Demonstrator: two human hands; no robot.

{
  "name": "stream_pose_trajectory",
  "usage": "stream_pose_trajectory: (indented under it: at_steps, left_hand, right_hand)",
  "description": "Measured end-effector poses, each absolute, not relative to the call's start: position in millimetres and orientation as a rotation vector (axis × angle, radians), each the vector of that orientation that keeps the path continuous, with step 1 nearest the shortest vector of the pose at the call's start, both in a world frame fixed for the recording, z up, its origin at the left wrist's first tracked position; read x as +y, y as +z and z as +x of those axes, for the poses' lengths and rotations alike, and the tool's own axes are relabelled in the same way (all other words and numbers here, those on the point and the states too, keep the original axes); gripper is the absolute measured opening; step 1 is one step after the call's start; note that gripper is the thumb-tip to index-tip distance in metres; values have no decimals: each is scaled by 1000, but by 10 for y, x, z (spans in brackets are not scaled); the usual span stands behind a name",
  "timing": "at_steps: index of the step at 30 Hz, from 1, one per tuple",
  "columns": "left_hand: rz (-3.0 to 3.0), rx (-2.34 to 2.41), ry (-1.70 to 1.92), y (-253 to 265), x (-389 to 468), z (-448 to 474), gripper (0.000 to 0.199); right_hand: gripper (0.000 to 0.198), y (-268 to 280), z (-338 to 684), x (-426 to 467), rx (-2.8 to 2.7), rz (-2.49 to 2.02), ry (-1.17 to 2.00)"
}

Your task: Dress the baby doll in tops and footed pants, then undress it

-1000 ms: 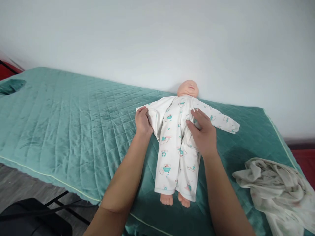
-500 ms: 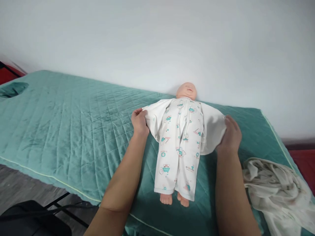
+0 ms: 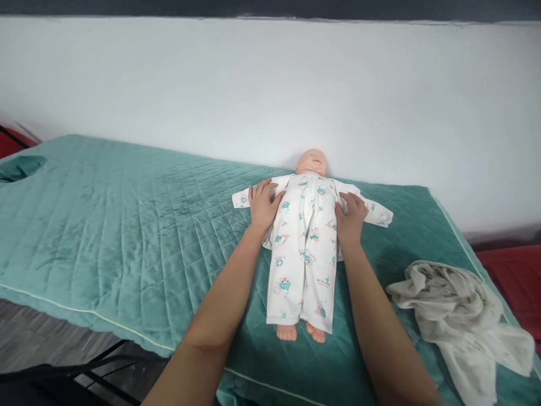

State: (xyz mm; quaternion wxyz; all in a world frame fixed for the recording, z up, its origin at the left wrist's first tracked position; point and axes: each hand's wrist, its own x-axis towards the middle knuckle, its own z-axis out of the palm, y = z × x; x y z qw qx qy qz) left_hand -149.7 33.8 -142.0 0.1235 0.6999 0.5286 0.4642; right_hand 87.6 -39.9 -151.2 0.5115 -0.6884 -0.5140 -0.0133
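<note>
On its back lies a baby doll, head toward the wall and bare feet toward me. White printed baby pants cover its front from the chest to the ankles. Under them is a white printed baby shirt, its sleeves spread out to both sides. My left hand rests at the left sleeve and the pants' upper edge, thumb and fingers apart. On the opposite side, my right hand touches the shirt beside the doll's chest, its fingers spread. Some of the shirt is hidden behind the hands and pants.
A green quilted cover spreads over the bed, with a hole at the far left. Crumpled pale cloth lies at the right. Behind stands a white wall. A red object is beyond the right edge.
Both hands have let go of the shirt's outspread sides and moved inward to the doll's torso. The sleeves now lie stretched outward. The camera view has tilted up slightly.
</note>
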Motion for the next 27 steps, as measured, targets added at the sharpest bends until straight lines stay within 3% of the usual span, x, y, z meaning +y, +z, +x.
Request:
stream_pose_trajectory:
  at_steps: [17, 27]
  left_hand:
    - [2195, 1772, 1187, -1341, 480, -1482, 28]
    - [2065, 1778, 1265, -1325, 566, -1570, 28]
  right_hand:
    - [44, -1423, 1010, -318, -1397, -1740, -55]
    - [51, -1461, 1045, -358, -1534, -1733, -152]
